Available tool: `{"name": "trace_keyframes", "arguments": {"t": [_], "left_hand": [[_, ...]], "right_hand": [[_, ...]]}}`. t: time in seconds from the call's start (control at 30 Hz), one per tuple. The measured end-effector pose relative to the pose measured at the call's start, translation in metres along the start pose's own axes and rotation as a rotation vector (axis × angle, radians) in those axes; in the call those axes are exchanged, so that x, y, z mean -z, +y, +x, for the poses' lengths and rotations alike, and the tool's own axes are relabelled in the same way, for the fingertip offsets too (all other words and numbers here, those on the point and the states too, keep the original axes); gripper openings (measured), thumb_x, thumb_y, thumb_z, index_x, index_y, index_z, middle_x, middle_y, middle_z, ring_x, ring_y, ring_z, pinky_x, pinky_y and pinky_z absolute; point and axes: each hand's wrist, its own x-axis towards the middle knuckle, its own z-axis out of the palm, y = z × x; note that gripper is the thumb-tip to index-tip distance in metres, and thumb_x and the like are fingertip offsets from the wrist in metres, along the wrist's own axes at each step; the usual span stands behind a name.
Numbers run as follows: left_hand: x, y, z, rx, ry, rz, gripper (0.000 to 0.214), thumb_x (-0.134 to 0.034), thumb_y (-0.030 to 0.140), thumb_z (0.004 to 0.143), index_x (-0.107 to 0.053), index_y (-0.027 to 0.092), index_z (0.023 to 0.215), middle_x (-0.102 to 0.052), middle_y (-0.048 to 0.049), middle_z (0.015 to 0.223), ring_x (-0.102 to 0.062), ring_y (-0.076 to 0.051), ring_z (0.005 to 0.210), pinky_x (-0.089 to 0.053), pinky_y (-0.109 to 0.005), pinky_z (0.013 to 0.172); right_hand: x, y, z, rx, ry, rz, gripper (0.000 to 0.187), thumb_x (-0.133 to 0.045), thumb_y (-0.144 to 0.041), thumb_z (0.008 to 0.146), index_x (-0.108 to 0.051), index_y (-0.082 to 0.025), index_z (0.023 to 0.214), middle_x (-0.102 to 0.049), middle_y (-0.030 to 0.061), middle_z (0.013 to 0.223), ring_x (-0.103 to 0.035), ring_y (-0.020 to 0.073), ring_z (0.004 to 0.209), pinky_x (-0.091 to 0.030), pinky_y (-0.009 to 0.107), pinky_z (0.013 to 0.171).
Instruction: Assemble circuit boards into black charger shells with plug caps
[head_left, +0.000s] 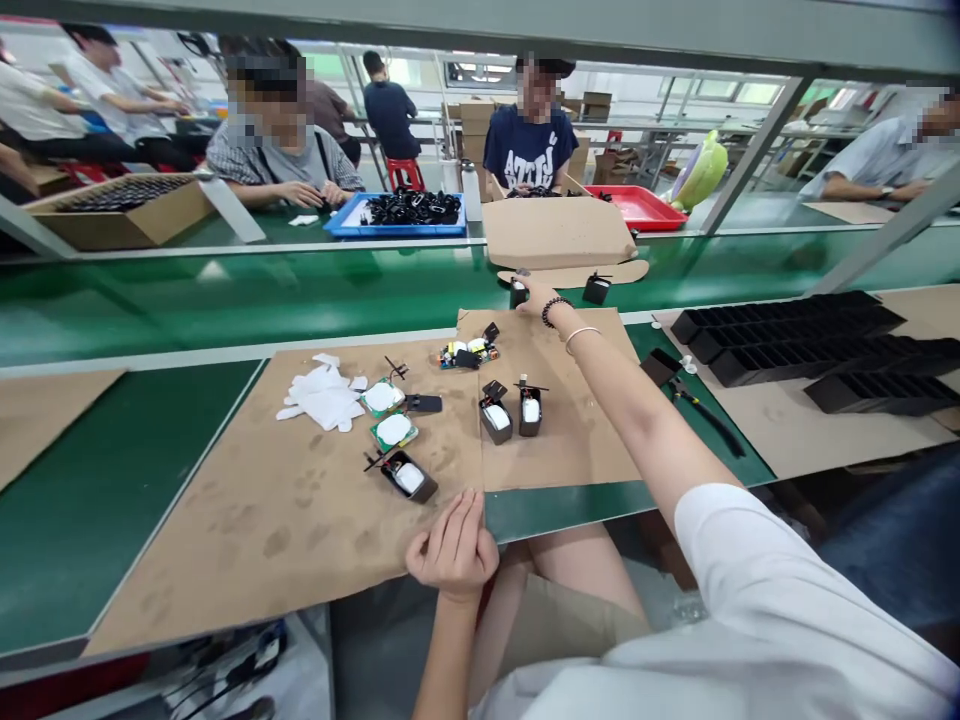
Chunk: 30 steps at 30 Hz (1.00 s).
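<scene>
My right hand [534, 298] reaches out to the green belt, its fingers closed around a small black case [518, 293]. Beside it on a cardboard strip stands another black case [597, 290]. My left hand [454, 548] rests on the near edge of the cardboard sheet [300, 540], fingers laid forward, holding nothing visible. Just beyond it lies an open black case with a white pad [409, 477]. Two similar cases, one tilted [496, 422] and one upright [530, 412], sit in the middle. Two green circuit boards with white pads [383, 398] lie to the left.
White gloves [321, 393] and a group of loose electronic parts [469, 352] lie on the cardboard. Pliers [705, 415] and rows of black cases [787, 335] are at right. Across the belt, co-workers sit behind a blue tray [397, 229] and a red tray [637, 208].
</scene>
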Motion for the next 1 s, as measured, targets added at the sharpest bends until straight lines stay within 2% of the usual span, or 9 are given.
{"name": "trace_keyframes", "arguments": {"t": [0.07, 0.17, 0.27, 0.33, 0.43, 0.53, 0.7, 0.87, 1.0], "left_hand": [[0.000, 0.002, 0.000, -0.012, 0.004, 0.008, 0.036, -0.051, 0.009, 0.080, -0.073, 0.023, 0.106, -0.083, -0.0028, 0.089, -0.078, -0.020, 0.077, -0.036, -0.036, 0.071], [0.001, 0.007, 0.002, 0.090, -0.008, 0.001, 0.034, -0.050, 0.008, 0.081, -0.072, 0.022, 0.103, -0.083, -0.0038, 0.089, -0.078, -0.021, 0.079, -0.036, -0.037, 0.072], [0.003, 0.009, 0.003, 0.112, -0.020, -0.008, 0.032, -0.051, 0.010, 0.082, -0.072, 0.023, 0.102, -0.083, -0.0025, 0.091, -0.078, -0.021, 0.082, -0.036, -0.038, 0.075], [0.004, 0.008, 0.004, 0.077, -0.032, -0.023, 0.031, -0.052, 0.011, 0.082, -0.073, 0.023, 0.102, -0.083, -0.0023, 0.092, -0.078, -0.020, 0.083, -0.036, -0.038, 0.077], [0.005, 0.008, 0.006, 0.104, -0.078, -0.030, 0.032, -0.052, 0.010, 0.081, -0.074, 0.022, 0.101, -0.083, -0.0040, 0.095, -0.077, -0.020, 0.086, -0.035, -0.037, 0.082], [0.007, 0.012, 0.009, 0.155, -0.089, -0.031, 0.031, -0.051, 0.010, 0.082, -0.075, 0.021, 0.098, -0.082, -0.0050, 0.095, -0.076, -0.020, 0.088, -0.036, -0.036, 0.085], [0.011, 0.018, 0.015, 0.216, -0.102, -0.085, 0.027, -0.050, 0.009, 0.086, -0.073, 0.019, 0.097, -0.081, -0.0052, 0.095, -0.074, -0.020, 0.089, -0.037, -0.036, 0.086], [0.010, 0.018, 0.014, 0.220, -0.101, -0.076, 0.028, -0.049, 0.010, 0.086, -0.073, 0.019, 0.098, -0.081, -0.0049, 0.097, -0.073, -0.019, 0.091, -0.037, -0.036, 0.085], [0.004, 0.017, 0.009, 0.212, -0.072, -0.074, 0.031, -0.048, 0.011, 0.084, -0.074, 0.019, 0.099, -0.081, -0.0048, 0.097, -0.074, -0.019, 0.091, -0.036, -0.038, 0.085]], "right_hand": [[0.027, 0.010, -0.015, 0.033, 0.007, -0.055, 0.042, -0.065, -0.039, 0.097, -0.060, -0.017, 0.132, -0.060, 0.0110, 0.138, -0.062, 0.0248, 0.121, -0.054, 0.049, 0.104], [0.080, 0.046, -0.059, 0.024, 0.020, -0.161, 0.047, -0.079, -0.023, 0.084, -0.064, -0.019, 0.129, -0.062, 0.0132, 0.139, -0.057, 0.0302, 0.131, -0.044, 0.053, 0.116], [0.121, 0.095, -0.110, -0.034, -0.070, -0.249, 0.046, -0.087, -0.022, 0.075, -0.069, -0.018, 0.116, -0.071, 0.0101, 0.116, -0.066, 0.0296, 0.113, -0.053, 0.053, 0.105], [0.133, 0.121, -0.138, -0.054, -0.150, -0.283, 0.029, -0.075, -0.033, 0.090, -0.068, -0.016, 0.112, -0.071, 0.0070, 0.110, -0.068, 0.0216, 0.102, -0.059, 0.045, 0.093], [0.125, 0.137, -0.165, -0.063, -0.226, -0.323, 0.025, -0.056, -0.040, 0.102, -0.067, -0.021, 0.114, -0.067, 0.0068, 0.121, -0.067, 0.0178, 0.105, -0.059, 0.035, 0.090], [0.101, 0.121, -0.186, -0.043, -0.268, -0.355, 0.025, -0.058, -0.041, 0.101, -0.068, -0.022, 0.114, -0.068, 0.0071, 0.121, -0.066, 0.0176, 0.103, -0.059, 0.036, 0.090], [0.064, 0.055, -0.212, 0.076, -0.312, -0.365, 0.031, -0.064, -0.038, 0.093, -0.072, -0.019, 0.117, -0.077, 0.0113, 0.100, -0.072, 0.0276, 0.092, -0.058, 0.038, 0.079], [0.067, -0.004, -0.205, 0.103, -0.301, -0.375, 0.053, -0.053, -0.051, 0.097, -0.062, -0.019, 0.138, -0.074, 0.0154, 0.122, -0.070, 0.0355, 0.111, -0.057, 0.046, 0.089], [0.071, -0.056, -0.204, 0.210, -0.254, -0.297, 0.050, -0.047, -0.046, 0.101, -0.058, -0.021, 0.142, -0.067, 0.0149, 0.136, -0.065, 0.0365, 0.122, -0.055, 0.050, 0.098]]}}
